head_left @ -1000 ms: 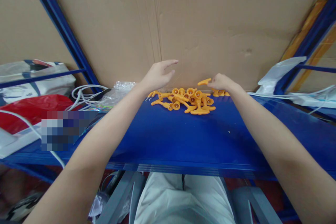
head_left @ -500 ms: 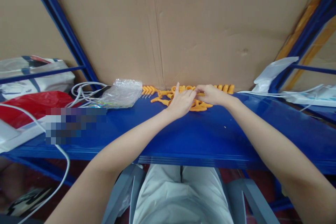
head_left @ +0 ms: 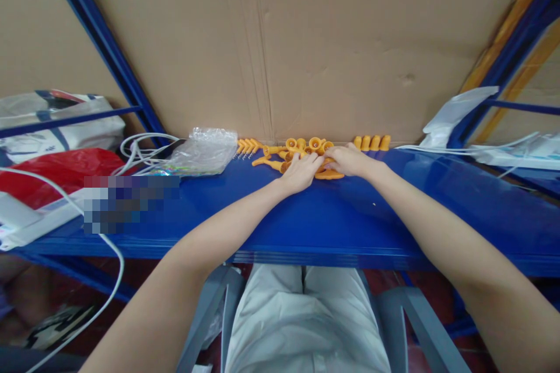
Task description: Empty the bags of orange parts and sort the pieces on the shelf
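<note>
Left fingers and right fingers, bent, hold unclear, overlap orange parts between bag and cups.

The orange-yellow pile lay loosely heaped toward the back of the tabletop, its pieces crossing and overlapping at various angles, with the middle partly hidden by the hands. Several flared cups in it turned their round open ends to the front, each with a small shiny spot inside. A slim handle stuck out at the left front, and a smooth, curved bar lay flat at the right front. Just left of the pile ran a short, close row of slanted orange handles, silvery spiral screws showing at their lower ends. To the right, apart from the pile, four smooth orange sleeves stood upright side by side.
</note>
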Demonstrator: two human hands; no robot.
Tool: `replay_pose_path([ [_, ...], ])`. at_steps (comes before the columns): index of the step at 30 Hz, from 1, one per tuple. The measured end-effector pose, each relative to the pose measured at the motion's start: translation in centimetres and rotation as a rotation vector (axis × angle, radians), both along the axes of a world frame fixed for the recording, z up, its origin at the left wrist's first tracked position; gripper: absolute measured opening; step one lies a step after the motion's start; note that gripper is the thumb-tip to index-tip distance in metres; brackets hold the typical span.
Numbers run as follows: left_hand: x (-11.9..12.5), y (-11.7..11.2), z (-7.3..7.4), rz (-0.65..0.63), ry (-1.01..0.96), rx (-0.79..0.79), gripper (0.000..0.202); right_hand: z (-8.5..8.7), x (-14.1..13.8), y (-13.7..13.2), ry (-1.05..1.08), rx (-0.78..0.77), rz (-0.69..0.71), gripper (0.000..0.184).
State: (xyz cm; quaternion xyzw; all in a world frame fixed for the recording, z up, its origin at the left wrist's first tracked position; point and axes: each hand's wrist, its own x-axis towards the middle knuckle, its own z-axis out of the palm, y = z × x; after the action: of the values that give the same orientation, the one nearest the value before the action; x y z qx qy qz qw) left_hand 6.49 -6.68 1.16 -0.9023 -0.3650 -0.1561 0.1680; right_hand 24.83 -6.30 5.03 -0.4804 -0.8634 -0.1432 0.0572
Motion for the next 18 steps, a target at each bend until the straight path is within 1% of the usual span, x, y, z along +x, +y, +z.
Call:
replay_pose_path([
  [3,0.0,0.0,0.0,0.024,-0.051,-0.03,0.042,0.1,-0.5,-0.5,-0.019,0.055,-0.014,0.021],
  [7,0.1,0.3,-0.1,0.048,-0.198,-0.094,0.041,0.1,-0.7,-0.8,-0.038,0.213,0.035,0.024],
  [10,0.2,0.9,-0.2,0.057,-0.324,-0.166,0.037,0.2,-0.7,-1.0,-0.064,0.316,0.063,0.031],
  [12,0.2,1.5,-0.4,0.02,-0.399,-0.213,0.034,0.2,-0.7,-1.0,-0.067,0.359,0.074,0.033],
  [15,0.4,2.5,-0.6,-0.113,-0.546,-0.306,0.029,0.1,-0.6,-0.7,-0.052,0.408,0.101,0.033],
  [17,0.5,3.2,-0.7,-0.173,-0.673,-0.428,0.026,-0.1,-0.2,-0.1,-0.042,0.437,0.119,0.033],
  [18,0.5,3.3,-0.8,-0.183,-0.731,-0.506,0.025,-0.2,0.1,0.3,-0.036,0.45,0.122,0.032],
])
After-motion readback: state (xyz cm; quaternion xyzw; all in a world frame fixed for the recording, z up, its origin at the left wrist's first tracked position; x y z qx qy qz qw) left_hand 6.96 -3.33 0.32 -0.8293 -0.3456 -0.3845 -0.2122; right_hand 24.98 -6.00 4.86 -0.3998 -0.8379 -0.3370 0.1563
